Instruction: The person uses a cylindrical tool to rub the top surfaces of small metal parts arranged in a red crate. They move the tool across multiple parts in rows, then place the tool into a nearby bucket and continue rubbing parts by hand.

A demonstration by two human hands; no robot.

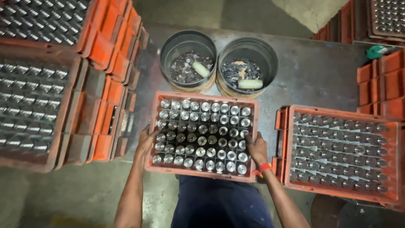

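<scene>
An orange crate (203, 96) packed with upright steel cylinders (201, 134), end faces skyward and long axes vertical, sits at frame centre on a grey metal table (312, 71), its long sides running nine to three o'clock. The left hand (146, 141) clasps the nine o'clock wall, the right hand (256, 147) the three o'clock wall, fingers curled over each rim, a two-sided grip that seems meant to keep the load level. At twelve o'clock stand two metal buckets (247, 46) of small parts. At three o'clock lies a second filled crate (337, 113); stacked crates (105, 50) rise at nine o'clock.
</scene>
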